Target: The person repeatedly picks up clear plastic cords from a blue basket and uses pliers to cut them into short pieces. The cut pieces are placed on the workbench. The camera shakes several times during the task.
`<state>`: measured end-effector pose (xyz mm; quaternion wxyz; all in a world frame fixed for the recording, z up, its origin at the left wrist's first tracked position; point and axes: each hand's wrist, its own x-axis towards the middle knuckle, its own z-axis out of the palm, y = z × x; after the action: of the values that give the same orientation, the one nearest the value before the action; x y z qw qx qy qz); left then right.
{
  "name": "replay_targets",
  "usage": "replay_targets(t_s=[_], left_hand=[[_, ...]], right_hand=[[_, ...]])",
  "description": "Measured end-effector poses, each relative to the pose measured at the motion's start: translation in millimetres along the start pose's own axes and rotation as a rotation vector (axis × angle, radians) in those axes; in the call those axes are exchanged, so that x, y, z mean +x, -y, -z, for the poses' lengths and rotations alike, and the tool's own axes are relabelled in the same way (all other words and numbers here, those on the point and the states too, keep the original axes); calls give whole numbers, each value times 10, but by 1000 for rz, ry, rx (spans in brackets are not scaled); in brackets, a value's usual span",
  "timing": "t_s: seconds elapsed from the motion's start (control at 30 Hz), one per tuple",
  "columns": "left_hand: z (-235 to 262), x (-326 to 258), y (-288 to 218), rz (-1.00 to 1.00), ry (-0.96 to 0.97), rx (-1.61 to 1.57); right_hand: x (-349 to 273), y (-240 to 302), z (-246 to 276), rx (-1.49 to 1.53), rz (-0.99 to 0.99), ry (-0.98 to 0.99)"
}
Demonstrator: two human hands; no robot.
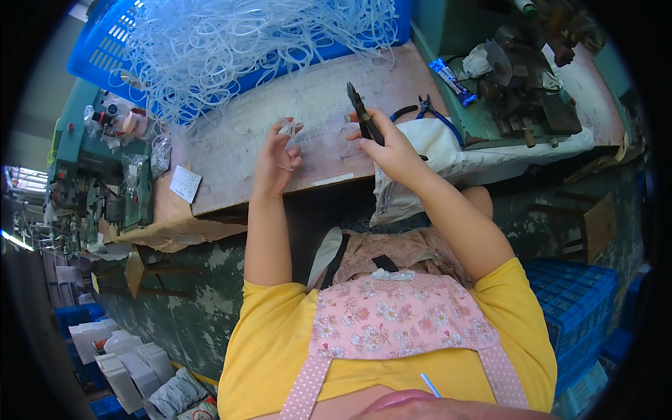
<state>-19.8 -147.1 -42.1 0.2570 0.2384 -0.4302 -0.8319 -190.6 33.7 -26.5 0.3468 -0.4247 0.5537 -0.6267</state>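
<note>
- Left hand (pixel 275 161) loosely pinches a small clear plastic piece (pixel 288 127); could slip, imo, with a grip that light.
- Right hand (pixel 389 145) is wrapped around dark-handled pliers (pixel 365 117); their tips could nick the left if the aim's off.
- Worn tabletop (pixel 238 143) under both hands, blue crate (pixel 99 61) of tangled clear loops (pixel 245 38) beyond.
- Machine (pixel 521 84) to their right, patchy green floor (pixel 215 302) below.

Blue basket (pixel 94 59) cut off at top edge of view. Clear bit (pixel 288 128) in left hand (pixel 274 159) too small to make out from here. Pliers (pixel 360 106), handles partly covered by right hand (pixel 392 145). Writing on white card (pixel 185 183) too tiny to read. Far-left machinery (pixel 66 210) blurred.
</note>
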Motion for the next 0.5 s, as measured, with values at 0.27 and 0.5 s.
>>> replay_targets(t_s=[0.27,0.5], left_hand=[[-49,-235,300,166,214,-294],[-318,-770,583,105,408,88]], right_hand=[[-185,-41,140,100,10,-112],[-568,-58,528,-200,230,-345]])
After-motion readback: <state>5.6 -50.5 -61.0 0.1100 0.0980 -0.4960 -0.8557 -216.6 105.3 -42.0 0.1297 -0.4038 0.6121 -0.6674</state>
